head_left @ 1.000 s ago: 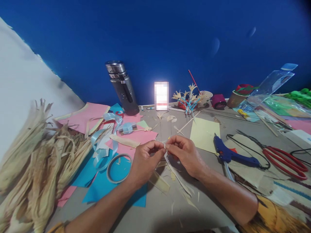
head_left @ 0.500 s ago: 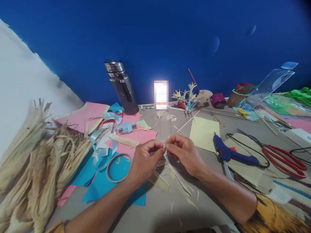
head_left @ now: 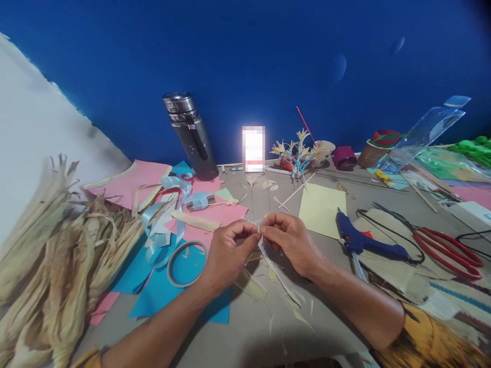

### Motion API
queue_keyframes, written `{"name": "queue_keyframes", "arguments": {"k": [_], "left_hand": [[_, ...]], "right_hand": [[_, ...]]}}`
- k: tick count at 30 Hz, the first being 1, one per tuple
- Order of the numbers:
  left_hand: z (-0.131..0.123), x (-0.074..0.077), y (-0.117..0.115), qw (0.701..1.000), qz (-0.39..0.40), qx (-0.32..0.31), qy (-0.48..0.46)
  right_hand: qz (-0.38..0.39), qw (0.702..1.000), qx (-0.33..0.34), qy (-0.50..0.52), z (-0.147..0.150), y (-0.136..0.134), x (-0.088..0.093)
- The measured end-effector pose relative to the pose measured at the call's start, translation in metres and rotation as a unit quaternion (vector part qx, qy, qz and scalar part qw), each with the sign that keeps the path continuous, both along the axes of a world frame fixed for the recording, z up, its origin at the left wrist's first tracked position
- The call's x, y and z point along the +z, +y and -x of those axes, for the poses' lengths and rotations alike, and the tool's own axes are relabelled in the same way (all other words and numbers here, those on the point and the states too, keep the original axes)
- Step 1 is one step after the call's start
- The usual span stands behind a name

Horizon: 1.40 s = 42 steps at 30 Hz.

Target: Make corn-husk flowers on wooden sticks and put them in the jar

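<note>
Pinching a small pale piece with the fingers of both my left hand and my right hand, I hold it above the middle of the bench; what it is exactly I cannot tell, because my fingers cover most of it. From below them, a narrow pale strip extends to the near right, and I cannot see whether it is joined to the piece. Left of my left hand, a grey roll of tape lies on blue paper, and farther left there are dry corn husks. Right of my right hand lie a blue glue gun and scissors with red handles. On the far side stand a dark flask, at left, and pale flowers with blue stems, at right.
</note>
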State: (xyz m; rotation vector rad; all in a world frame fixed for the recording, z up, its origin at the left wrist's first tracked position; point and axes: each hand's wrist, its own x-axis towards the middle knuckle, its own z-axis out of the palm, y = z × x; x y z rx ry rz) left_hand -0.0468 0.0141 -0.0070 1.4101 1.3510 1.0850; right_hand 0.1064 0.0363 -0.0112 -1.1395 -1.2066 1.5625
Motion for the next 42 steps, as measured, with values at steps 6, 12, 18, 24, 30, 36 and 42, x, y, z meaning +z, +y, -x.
{"name": "queue_keyframes", "arguments": {"k": [6, 12, 18, 24, 30, 36, 42], "left_hand": [[0.0005, 0.0007, -0.0006, 1.000, -0.006, 0.002, 0.011], [0.0024, -0.0016, -0.0006, 1.000, -0.014, 0.006, 0.007], [0.0030, -0.0010, 0.0045, 0.994, 0.074, 0.000, -0.075], [0.0016, -0.0007, 0.0049, 0.981, 0.115, 0.000, -0.154], [0.0041, -0.0054, 0.0063, 0.964, 0.146, -0.006, -0.222], [0.0050, -0.0023, 0.0063, 0.977, 0.114, 0.016, -0.181], [-0.0001, 0.0032, 0.0016, 0.991, 0.055, 0.031, -0.118]], "right_hand": [[-0.004, 1.000, 0.001, 0.004, -0.0002, -0.0001, 0.0015], [-0.003, 1.000, 0.012, 0.015, 0.0008, 0.0003, -0.0008], [0.056, 0.995, 0.039, 0.071, 0.0011, 0.0013, -0.0059], [0.143, 0.977, 0.068, 0.144, 0.0001, 0.0024, -0.0060], [0.193, 0.957, 0.087, 0.198, 0.0003, 0.0032, -0.0037], [0.187, 0.956, 0.071, 0.216, -0.0011, 0.0058, -0.0049], [0.164, 0.966, 0.067, 0.186, -0.0004, 0.0044, -0.0065]]}}
